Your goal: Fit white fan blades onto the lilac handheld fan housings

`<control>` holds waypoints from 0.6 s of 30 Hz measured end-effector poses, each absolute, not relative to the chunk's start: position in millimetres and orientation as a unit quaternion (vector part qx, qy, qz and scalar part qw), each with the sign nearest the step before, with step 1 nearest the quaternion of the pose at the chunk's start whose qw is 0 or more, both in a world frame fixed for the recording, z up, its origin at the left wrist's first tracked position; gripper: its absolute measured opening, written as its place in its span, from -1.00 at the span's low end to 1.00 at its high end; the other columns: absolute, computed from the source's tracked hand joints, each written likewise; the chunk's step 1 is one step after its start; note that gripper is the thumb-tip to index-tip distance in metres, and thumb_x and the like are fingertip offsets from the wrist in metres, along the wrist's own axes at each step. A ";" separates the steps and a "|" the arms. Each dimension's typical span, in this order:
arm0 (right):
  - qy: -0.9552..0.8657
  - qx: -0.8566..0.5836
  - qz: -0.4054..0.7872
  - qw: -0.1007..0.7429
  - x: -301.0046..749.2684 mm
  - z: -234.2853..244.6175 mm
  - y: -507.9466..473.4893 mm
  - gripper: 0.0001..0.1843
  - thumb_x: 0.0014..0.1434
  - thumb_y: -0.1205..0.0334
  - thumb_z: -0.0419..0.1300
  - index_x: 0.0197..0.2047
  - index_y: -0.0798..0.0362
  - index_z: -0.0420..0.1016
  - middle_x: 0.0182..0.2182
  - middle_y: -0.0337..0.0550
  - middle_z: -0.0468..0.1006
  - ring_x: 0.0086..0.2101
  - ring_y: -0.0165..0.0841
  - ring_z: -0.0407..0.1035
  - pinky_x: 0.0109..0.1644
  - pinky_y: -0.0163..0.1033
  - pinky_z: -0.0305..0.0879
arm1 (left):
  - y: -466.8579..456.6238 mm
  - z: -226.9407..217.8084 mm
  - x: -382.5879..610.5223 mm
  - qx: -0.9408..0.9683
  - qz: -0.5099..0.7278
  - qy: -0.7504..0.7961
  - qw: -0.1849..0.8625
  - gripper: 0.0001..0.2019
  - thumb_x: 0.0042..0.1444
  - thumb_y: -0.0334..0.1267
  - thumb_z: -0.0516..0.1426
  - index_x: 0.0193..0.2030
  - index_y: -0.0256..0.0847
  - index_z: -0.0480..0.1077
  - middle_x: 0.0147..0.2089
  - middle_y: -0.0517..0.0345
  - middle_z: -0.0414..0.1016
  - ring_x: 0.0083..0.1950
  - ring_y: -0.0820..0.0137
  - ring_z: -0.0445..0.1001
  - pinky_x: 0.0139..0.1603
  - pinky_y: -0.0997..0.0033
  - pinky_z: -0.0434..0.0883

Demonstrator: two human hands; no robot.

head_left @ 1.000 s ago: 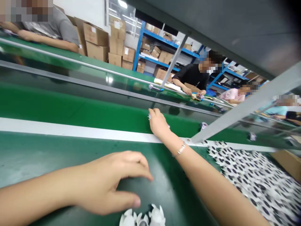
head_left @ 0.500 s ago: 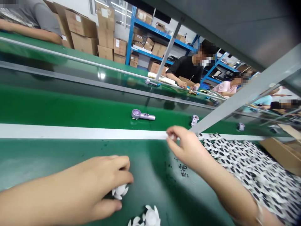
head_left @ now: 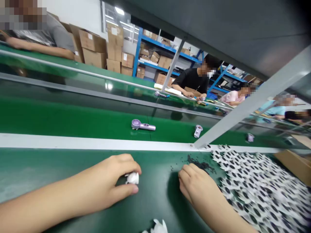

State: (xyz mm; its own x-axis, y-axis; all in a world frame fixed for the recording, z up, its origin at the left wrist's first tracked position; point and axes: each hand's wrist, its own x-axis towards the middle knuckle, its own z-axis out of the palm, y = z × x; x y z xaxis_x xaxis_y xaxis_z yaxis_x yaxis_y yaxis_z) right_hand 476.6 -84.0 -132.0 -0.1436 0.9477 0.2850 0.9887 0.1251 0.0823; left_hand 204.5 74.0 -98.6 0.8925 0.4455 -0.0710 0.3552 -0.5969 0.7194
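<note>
My left hand grips a small white fan blade between thumb and fingers, just above the green tabletop. My right hand is closed with its fingertips turned down and away from view, so whatever they hold is hidden. Just beyond it lies a scatter of tiny black parts. More white fan blades lie at the bottom edge, partly cut off. To the right spreads a large group of white fan blades with black centres.
Past a white rail, a green belt carries a purple handheld fan and purple housings. A slanted metal post rises at the right, near a cardboard box. Several people sit across the line, before blue shelves and stacked cartons.
My right hand has come down from the white rail to beside the black parts, its fingers now curled. The left hand has moved slightly right and up with the fan blade. The view has shifted.
</note>
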 end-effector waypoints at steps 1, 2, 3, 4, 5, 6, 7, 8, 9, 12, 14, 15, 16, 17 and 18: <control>-0.743 -0.650 -0.136 0.088 475.1 -128.1 -81.0 -0.75 0.19 0.52 0.02 -0.49 0.13 0.35 -0.50 -0.08 0.34 -0.46 -0.23 0.24 -0.38 -0.10 0.21 | 74.1 -98.5 205.9 0.866 0.052 0.242 0.435 -0.66 0.22 -0.08 0.17 0.13 0.07 0.46 -0.01 0.14 0.44 -0.11 0.34 0.44 -0.05 0.37 0.39; -0.736 -0.656 -0.133 0.104 471.1 -122.5 -78.3 -0.78 0.19 0.51 0.02 -0.45 0.13 0.33 -0.48 -0.10 0.33 -0.45 -0.26 0.25 -0.39 -0.14 0.23 | 73.7 -98.7 207.3 0.827 0.050 0.255 0.499 -0.59 0.23 -0.04 0.17 0.21 0.08 0.41 0.03 0.13 0.44 -0.07 0.33 0.44 -0.01 0.35 0.39; -0.725 -0.666 -0.108 0.136 464.5 -115.2 -75.6 -0.81 0.20 0.50 0.02 -0.42 0.12 0.31 -0.47 -0.14 0.33 -0.46 -0.31 0.26 -0.40 -0.19 0.24 | 72.9 -99.1 208.6 0.776 0.060 0.262 0.571 -0.55 0.22 -0.01 0.19 0.24 0.07 0.38 0.07 0.12 0.43 -0.01 0.32 0.43 0.03 0.35 0.38; -0.712 -0.674 -0.063 0.184 455.2 -106.8 -72.9 -0.82 0.23 0.48 0.01 -0.39 0.11 0.29 -0.47 -0.17 0.32 -0.47 -0.37 0.26 -0.41 -0.26 0.24 | 71.6 -99.6 209.7 0.719 0.078 0.263 0.639 -0.55 0.21 0.01 0.21 0.23 0.04 0.39 0.09 0.12 0.44 0.04 0.34 0.43 0.07 0.37 0.38; -0.696 -0.675 -0.003 0.246 443.8 -98.0 -70.2 -0.83 0.25 0.45 0.00 -0.36 0.09 0.29 -0.46 -0.21 0.32 -0.47 -0.41 0.26 -0.42 -0.31 0.23 | 69.9 -100.2 210.5 0.659 0.098 0.257 0.700 -0.56 0.18 0.01 0.25 0.17 0.01 0.43 0.09 0.13 0.45 0.07 0.36 0.42 0.11 0.41 0.36; -0.676 -0.664 0.064 0.313 431.1 -89.8 -67.2 -0.84 0.28 0.43 -0.01 -0.34 0.08 0.29 -0.46 -0.23 0.32 -0.48 -0.45 0.26 -0.42 -0.35 0.23 | 67.9 -100.9 211.0 0.603 0.117 0.246 0.750 -0.58 0.14 -0.01 0.30 0.11 -0.03 0.47 0.07 0.15 0.47 0.08 0.39 0.42 0.12 0.46 0.35; -0.656 -0.642 0.124 0.376 418.3 -82.7 -64.3 -0.84 0.29 0.41 -0.01 -0.34 0.07 0.29 -0.45 -0.24 0.33 -0.46 -0.46 0.26 -0.41 -0.36 0.24 | 65.8 -101.5 211.3 0.558 0.136 0.232 0.785 -0.60 0.08 -0.06 0.35 0.05 -0.07 0.49 0.02 0.17 0.50 0.04 0.44 0.44 0.09 0.52 0.36; -0.641 -0.615 0.166 0.428 406.3 -77.5 -61.4 -0.85 0.29 0.40 0.00 -0.32 0.06 0.31 -0.43 -0.24 0.34 -0.43 -0.46 0.28 -0.37 -0.37 0.26 | 63.7 -102.2 211.3 0.523 0.151 0.216 0.811 -0.60 0.03 -0.11 0.39 0.01 -0.09 0.51 -0.06 0.19 0.51 -0.03 0.49 0.46 0.03 0.57 0.37; -0.637 -0.589 0.186 0.461 396.1 -74.1 -58.9 -0.86 0.29 0.40 0.01 -0.30 0.06 0.32 -0.40 -0.23 0.36 -0.39 -0.46 0.31 -0.32 -0.36 0.29 | 61.6 -102.8 211.3 0.493 0.164 0.196 0.832 -0.60 0.00 -0.17 0.41 0.00 -0.11 0.51 -0.12 0.20 0.52 -0.10 0.53 0.46 -0.03 0.60 0.38; -0.650 -0.551 0.176 0.493 379.5 -73.9 -54.5 -0.85 0.26 0.47 0.05 -0.24 0.04 0.35 -0.33 -0.27 0.39 -0.33 -0.50 0.34 -0.25 -0.39 0.31 | 56.4 -103.9 211.3 0.436 0.177 0.154 0.869 -0.58 -0.03 -0.32 0.42 0.01 -0.14 0.51 -0.19 0.19 0.55 -0.17 0.55 0.49 -0.10 0.61 0.40; -0.665 -0.549 0.143 0.486 377.8 -77.6 -53.9 -0.82 0.23 0.51 0.07 -0.23 0.03 0.35 -0.33 -0.29 0.40 -0.33 -0.54 0.35 -0.24 -0.43 0.31 | 53.8 -103.9 211.8 0.423 0.170 0.149 0.878 -0.59 -0.03 -0.39 0.42 -0.01 -0.13 0.51 -0.21 0.18 0.57 -0.18 0.54 0.53 -0.08 0.58 0.43; -0.673 -0.551 0.125 0.478 378.2 -79.4 -53.9 -0.81 0.21 0.53 0.09 -0.23 0.03 0.34 -0.33 -0.30 0.40 -0.33 -0.55 0.34 -0.25 -0.44 0.30 | 52.6 -103.6 212.2 0.418 0.165 0.149 0.881 -0.60 -0.03 -0.42 0.41 -0.03 -0.14 0.52 -0.22 0.18 0.58 -0.18 0.54 0.54 -0.07 0.57 0.44; -0.680 -0.553 0.108 0.470 378.6 -80.8 -54.1 -0.80 0.19 0.54 0.10 -0.23 0.04 0.35 -0.33 -0.30 0.41 -0.33 -0.55 0.35 -0.24 -0.45 0.30 | 51.5 -103.1 212.9 0.412 0.165 0.150 0.883 -0.62 -0.03 -0.44 0.41 -0.05 -0.14 0.52 -0.24 0.19 0.59 -0.19 0.55 0.55 -0.07 0.58 0.45; -0.685 -0.555 0.092 0.463 378.9 -82.0 -54.2 -0.80 0.18 0.54 0.12 -0.23 0.04 0.35 -0.33 -0.30 0.41 -0.33 -0.56 0.35 -0.24 -0.46 0.30 | 50.5 -102.4 213.7 0.406 0.167 0.148 0.886 -0.63 -0.03 -0.47 0.40 -0.07 -0.16 0.51 -0.26 0.20 0.59 -0.20 0.56 0.56 -0.08 0.60 0.45; -0.690 -0.558 0.079 0.454 378.6 -82.9 -54.4 -0.80 0.17 0.54 0.13 -0.23 0.05 0.35 -0.33 -0.30 0.41 -0.33 -0.56 0.35 -0.23 -0.46 0.29 | 49.6 -101.6 214.7 0.400 0.170 0.148 0.888 -0.64 -0.03 -0.49 0.40 -0.09 -0.18 0.50 -0.27 0.21 0.58 -0.21 0.57 0.56 -0.11 0.63 0.45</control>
State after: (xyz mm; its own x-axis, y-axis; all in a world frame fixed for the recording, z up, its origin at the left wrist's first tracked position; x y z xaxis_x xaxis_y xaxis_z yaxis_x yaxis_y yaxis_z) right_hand 378.6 -54.4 -82.9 0.0360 0.8415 0.5391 0.6988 0.3645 -0.6155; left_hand 214.7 49.6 -101.6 0.8987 0.4198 -0.1271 -0.1828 0.6220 0.7614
